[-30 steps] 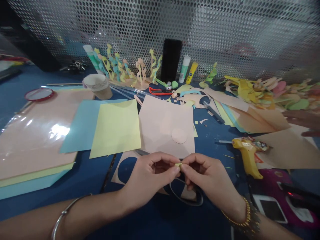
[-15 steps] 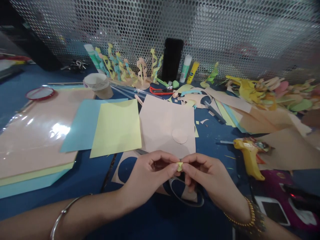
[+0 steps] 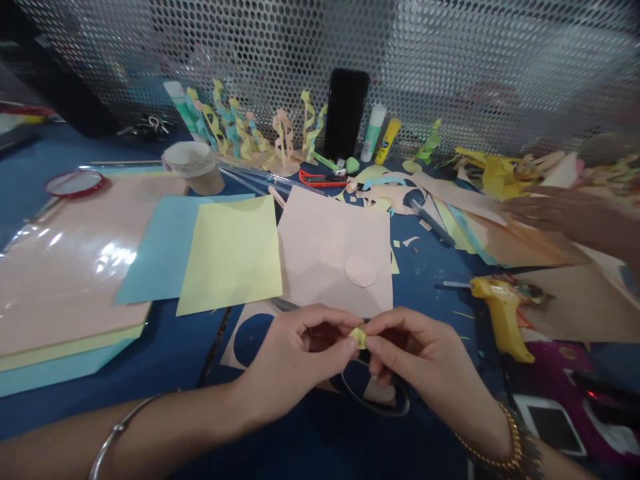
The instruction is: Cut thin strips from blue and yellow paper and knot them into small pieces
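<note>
A tiny folded piece of yellow paper (image 3: 358,337) is pinched between the fingertips of both hands. My left hand (image 3: 305,350) has thumb and forefinger closed on its left side, while my right hand (image 3: 417,350) grips the right side. Both hold it just above the blue table, in front of a pale pink sheet (image 3: 325,247) with a pink paper disc (image 3: 361,271) lying on it. Below the hands a scissors handle (image 3: 375,404) shows in part. A pink sheet with round holes (image 3: 235,343) lies partly under my left hand.
Yellow paper (image 3: 233,257) and blue paper (image 3: 155,253) lie left, beside a tape roll on a cup (image 3: 193,167). A yellow glue gun (image 3: 500,313) lies right. Curled paper stems (image 3: 235,130), a phone (image 3: 345,113) and glue sticks (image 3: 373,133) stand at the back. Another person's hand (image 3: 565,210) reaches in.
The folded yellow paper has turned slightly between my fingers, its face now more visible. Another person's hand has come in from the right over the paper pile.
</note>
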